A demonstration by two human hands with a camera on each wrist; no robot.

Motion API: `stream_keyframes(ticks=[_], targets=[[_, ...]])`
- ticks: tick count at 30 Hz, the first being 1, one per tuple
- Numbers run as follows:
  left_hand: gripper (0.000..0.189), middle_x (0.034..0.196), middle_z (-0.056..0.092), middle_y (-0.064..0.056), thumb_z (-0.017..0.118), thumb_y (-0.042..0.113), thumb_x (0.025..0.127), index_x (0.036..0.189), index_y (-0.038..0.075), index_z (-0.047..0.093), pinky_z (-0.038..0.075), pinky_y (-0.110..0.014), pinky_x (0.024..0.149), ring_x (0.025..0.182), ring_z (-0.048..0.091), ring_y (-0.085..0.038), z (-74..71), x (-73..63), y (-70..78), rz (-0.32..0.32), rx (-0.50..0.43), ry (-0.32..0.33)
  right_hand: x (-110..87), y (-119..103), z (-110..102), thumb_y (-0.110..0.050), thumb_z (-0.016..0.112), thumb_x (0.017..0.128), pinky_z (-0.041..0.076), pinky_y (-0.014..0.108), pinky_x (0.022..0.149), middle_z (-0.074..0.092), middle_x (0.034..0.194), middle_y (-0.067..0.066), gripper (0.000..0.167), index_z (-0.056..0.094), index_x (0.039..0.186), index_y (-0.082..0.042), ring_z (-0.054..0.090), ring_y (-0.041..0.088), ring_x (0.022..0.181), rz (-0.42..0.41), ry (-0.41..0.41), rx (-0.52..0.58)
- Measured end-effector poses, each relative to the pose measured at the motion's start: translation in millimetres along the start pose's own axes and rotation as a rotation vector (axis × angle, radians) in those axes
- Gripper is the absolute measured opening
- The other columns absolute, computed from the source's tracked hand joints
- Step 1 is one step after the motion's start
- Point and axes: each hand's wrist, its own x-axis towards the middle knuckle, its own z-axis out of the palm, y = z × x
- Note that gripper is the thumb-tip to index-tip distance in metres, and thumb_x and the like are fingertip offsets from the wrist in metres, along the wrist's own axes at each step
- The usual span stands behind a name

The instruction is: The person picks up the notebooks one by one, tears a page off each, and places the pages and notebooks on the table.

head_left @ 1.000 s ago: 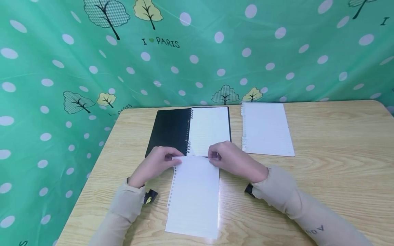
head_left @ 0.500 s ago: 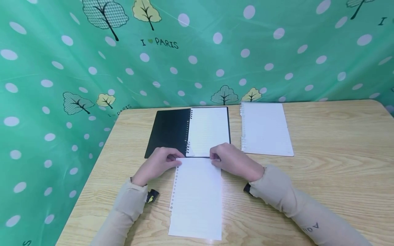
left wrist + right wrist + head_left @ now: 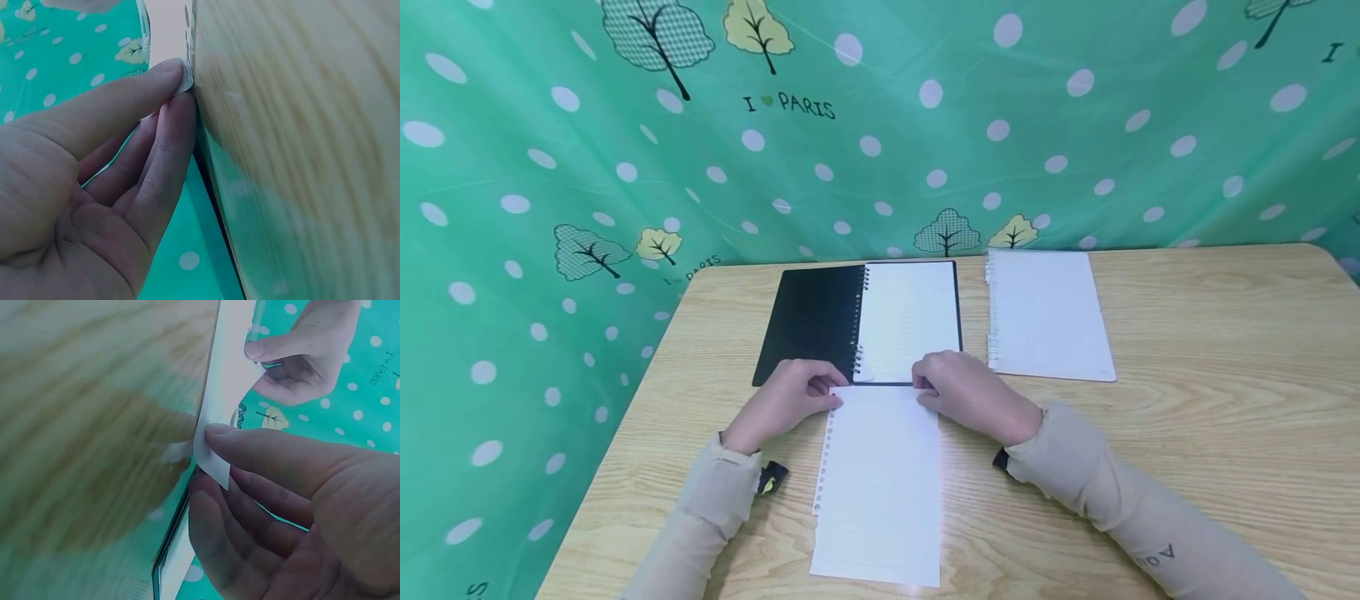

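A loose lined sheet of paper [image 3: 880,492], punched with holes along its left edge, lies on the table just in front of an open ring binder notebook. My left hand [image 3: 792,398] pinches the sheet's far left corner between thumb and fingers. At the far right corner my right hand [image 3: 966,392] does the same, and in the right wrist view that paper corner [image 3: 215,469] curls up between thumb and fingers. The notebook's black cover [image 3: 812,321] is folded to the left, and its lined white page [image 3: 910,317] faces up on the right.
Right of the notebook lies a stack of white punched paper [image 3: 1048,317]. A green dotted curtain [image 3: 880,125] hangs behind the wooden table [image 3: 1225,400] and along its left side. A dark wrist strap piece [image 3: 771,478] shows beside the left sleeve.
The sheet has shifted slightly right and straightened, with both hands moving along a little. During the last half second almost nothing has moved.
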Motion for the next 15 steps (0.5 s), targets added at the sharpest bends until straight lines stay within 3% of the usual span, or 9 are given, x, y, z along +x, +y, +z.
stream_keyframes(ticks=[5,9,15], targets=[[0.020,0.088,0.068,0.005,0.081,0.010,0.082,0.102,0.015,0.076,0.055,-0.027,0.074,0.079,0.060,-0.011,-1.7,-1.0,0.7,0.001,0.010,0.002,-1.8,-1.4,-1.5,-0.009,0.076,0.085,0.051,0.025,0.064,0.063,0.081,-0.002,0.005,0.071,0.085,-0.011,0.055,0.009,0.070,-0.050,0.059,-0.068],[0.023,0.092,0.069,0.004,0.081,0.011,0.082,0.104,0.014,0.076,0.056,-0.027,0.076,0.081,0.061,-0.010,-5.6,-1.9,2.6,0.012,0.019,0.007,-2.8,-5.0,-6.8,-0.012,0.080,0.083,0.054,0.027,0.067,0.062,0.087,0.001,0.011,0.073,0.091,-0.009,0.058,0.012,0.076,-0.062,0.111,-0.105],[0.025,0.104,0.071,0.002,0.080,0.011,0.083,0.107,0.014,0.075,0.057,-0.030,0.081,0.090,0.065,-0.012,-12.0,0.1,2.4,0.048,0.031,0.026,4.1,-14.5,-10.5,-0.022,0.078,0.086,0.054,0.029,0.070,0.063,0.094,0.001,0.019,0.074,0.100,-0.009,0.058,0.015,0.084,-0.034,0.088,-0.126]])
